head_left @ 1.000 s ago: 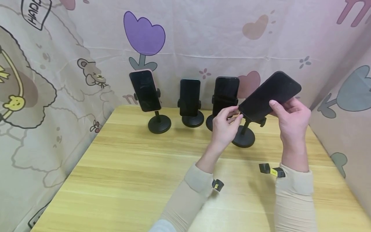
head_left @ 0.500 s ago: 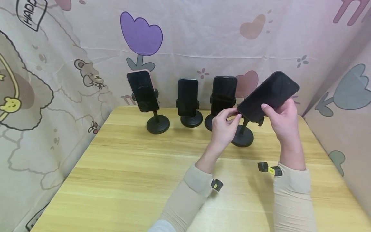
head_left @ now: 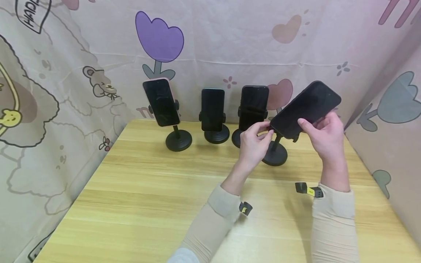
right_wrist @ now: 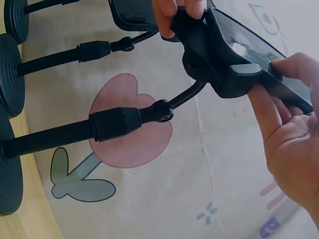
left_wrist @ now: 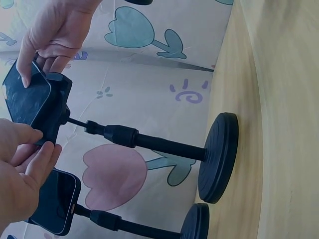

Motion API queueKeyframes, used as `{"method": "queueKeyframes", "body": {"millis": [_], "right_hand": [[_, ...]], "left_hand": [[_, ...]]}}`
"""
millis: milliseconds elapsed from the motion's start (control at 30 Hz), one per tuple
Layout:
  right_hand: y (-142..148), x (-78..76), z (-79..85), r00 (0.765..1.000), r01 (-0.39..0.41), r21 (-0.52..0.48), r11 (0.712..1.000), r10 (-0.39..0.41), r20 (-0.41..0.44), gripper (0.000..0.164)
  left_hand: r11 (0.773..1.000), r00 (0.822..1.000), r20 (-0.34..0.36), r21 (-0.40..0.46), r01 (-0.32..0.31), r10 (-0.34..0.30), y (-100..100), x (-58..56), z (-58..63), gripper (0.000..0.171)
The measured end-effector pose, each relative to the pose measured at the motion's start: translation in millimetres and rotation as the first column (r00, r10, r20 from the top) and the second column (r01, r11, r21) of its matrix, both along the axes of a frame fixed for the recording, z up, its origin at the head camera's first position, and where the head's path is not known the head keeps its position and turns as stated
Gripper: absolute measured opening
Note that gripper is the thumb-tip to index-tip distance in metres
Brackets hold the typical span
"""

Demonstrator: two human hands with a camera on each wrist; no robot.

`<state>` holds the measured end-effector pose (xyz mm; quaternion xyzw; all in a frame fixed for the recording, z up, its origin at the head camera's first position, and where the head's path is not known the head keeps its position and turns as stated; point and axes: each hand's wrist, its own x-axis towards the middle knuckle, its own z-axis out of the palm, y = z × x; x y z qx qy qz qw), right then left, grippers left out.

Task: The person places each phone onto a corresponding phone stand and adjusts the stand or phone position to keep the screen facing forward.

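Note:
A black smartphone lies tilted in the clamp of the rightmost desk phone stand, whose round base is on the table. My right hand holds the phone by its right side, thumb on the screen and fingers behind. At the phone's lower left corner, my left hand pinches one arm of the clamp between thumb and fingers. The left wrist view shows those fingertips right at the clamp and the phone's edge. From the right wrist, the clamp's other arm shows beside the right hand's fingers.
Three more stands bear upright phones: a pink-edged phone at left, another dark phone in the middle, and a third phone close beside my left hand. A patterned cloth hangs behind the wooden table.
Very little differs. The right thumb has slid slightly left along the phone's screen, and the head view has shifted a little. The left hand keeps its place at the clamp.

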<state>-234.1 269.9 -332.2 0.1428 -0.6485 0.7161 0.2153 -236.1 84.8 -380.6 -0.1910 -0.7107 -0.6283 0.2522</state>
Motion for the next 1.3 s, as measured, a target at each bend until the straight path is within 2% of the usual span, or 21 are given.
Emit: {"method": "queueKeyframes", "body": {"millis": [233,500,733,1000,1300], "right_hand": [[0.6,1.2,1.3,0.999,0.015,0.022,1.0,-0.014,-0.044,0.038],[0.1,2.9,4.0,0.996,-0.009,0.068,0.998,0.015,-0.092,0.041],[2.0,2.9,5.9,0.995,0.036,0.172,0.984,-0.02,-0.094,0.043],[0.0,5.0,8.6,0.99,0.131,0.334,0.933,-0.104,-0.097,0.043],[0.1,7.3,10.9,0.987,0.158,0.457,0.875,-0.13,-0.093,0.044]], "left_hand": [[1.0,1.0,-0.031,-0.026,-0.003,0.002,-1.1,-1.6,-0.5,0.021],[0.999,0.999,-0.034,-0.049,0.006,-0.008,-6.5,-3.0,0.2,0.022],[0.995,0.998,-0.06,-0.101,-0.005,-0.002,-11.2,-4.7,0.2,0.023],[0.994,0.998,-0.056,-0.107,-0.01,0.004,-13.2,-7.8,-1.3,0.022],[0.991,0.997,-0.076,-0.131,-0.04,0.03,-16.2,-10.2,0.0,0.022]]}}
